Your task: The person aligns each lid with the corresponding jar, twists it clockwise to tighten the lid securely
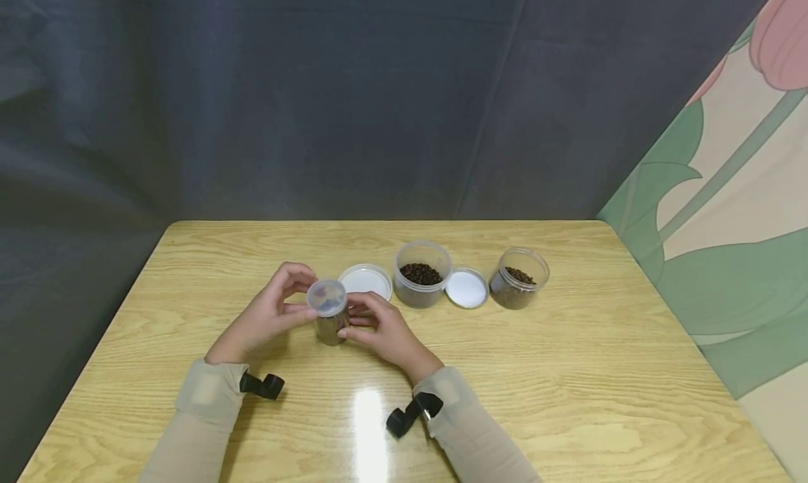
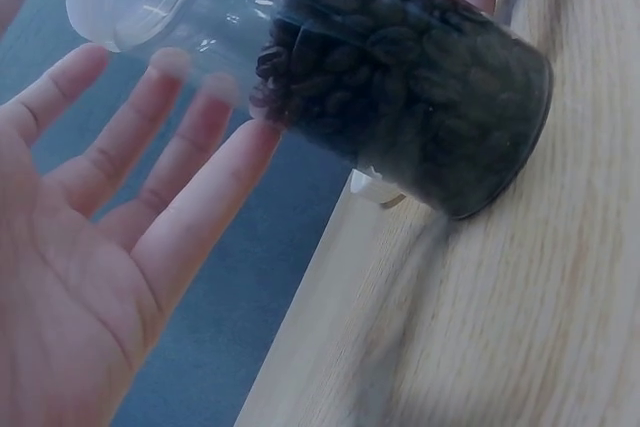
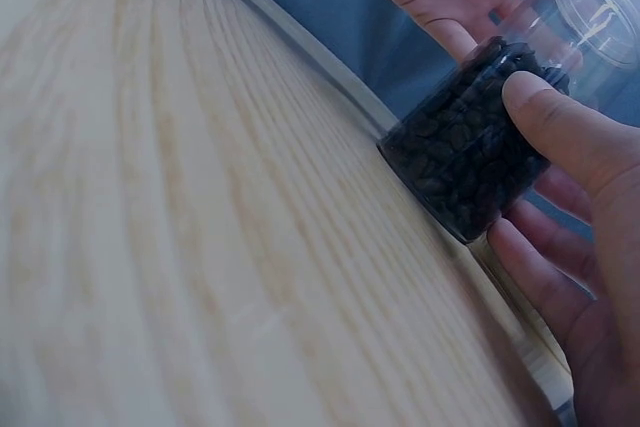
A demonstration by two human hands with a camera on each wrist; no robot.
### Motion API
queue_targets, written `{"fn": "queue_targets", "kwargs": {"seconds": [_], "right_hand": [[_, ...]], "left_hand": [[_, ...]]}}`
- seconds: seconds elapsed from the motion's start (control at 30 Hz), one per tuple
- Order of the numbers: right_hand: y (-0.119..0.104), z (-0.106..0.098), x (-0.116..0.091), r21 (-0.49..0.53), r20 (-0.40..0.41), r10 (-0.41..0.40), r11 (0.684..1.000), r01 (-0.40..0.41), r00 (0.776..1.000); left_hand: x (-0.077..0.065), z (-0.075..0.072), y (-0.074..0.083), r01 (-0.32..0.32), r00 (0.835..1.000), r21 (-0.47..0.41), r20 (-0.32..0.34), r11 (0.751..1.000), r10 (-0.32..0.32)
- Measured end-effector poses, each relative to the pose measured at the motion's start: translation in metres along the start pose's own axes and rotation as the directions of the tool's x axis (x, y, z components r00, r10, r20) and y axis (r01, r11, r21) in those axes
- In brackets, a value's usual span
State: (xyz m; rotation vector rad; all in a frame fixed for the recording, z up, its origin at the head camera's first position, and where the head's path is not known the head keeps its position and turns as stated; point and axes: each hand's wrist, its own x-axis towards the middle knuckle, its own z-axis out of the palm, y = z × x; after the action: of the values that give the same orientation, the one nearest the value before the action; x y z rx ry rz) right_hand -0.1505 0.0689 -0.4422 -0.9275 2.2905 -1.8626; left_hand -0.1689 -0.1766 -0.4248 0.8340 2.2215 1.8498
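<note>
A clear plastic jar point(image 1: 331, 327) part full of dark coffee beans point(image 2: 390, 77) stands upright on the table, capped by a translucent lid point(image 1: 327, 298). My right hand point(image 1: 385, 331) grips the jar's right side, with the thumb point(image 3: 560, 127) across its front and the fingers curled behind. On the other side, my left hand point(image 1: 265, 315) has its fingers stretched out, fingertips right at the jar wall just under the lid in the left wrist view.
Behind the jar lies a white round lid point(image 1: 366, 281). To its right stand an uncovered tub of dark beans point(image 1: 421, 276), another white lid point(image 1: 467, 288) and an uncovered jar with brown contents point(image 1: 519, 280). A dark curtain point(image 1: 379, 104) hangs behind the wooden table point(image 1: 568, 392).
</note>
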Motion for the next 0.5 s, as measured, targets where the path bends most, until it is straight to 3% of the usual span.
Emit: {"fn": "queue_targets", "kwargs": {"seconds": [0.23,0.5], "right_hand": [[0.0002,-0.0001,0.0004,-0.009,0.005,-0.009,1.000,0.009,1.000],[0.0004,-0.0005,0.0002,-0.002,0.003,-0.006,1.000,0.006,1.000]], "left_hand": [[0.0001,0.0003,0.0025,0.007,1.000,0.003,-0.002,1.000,-0.007],[0.0006,-0.0013,-0.0009,-0.041,0.999,0.006,0.023,0.999,0.041]]}}
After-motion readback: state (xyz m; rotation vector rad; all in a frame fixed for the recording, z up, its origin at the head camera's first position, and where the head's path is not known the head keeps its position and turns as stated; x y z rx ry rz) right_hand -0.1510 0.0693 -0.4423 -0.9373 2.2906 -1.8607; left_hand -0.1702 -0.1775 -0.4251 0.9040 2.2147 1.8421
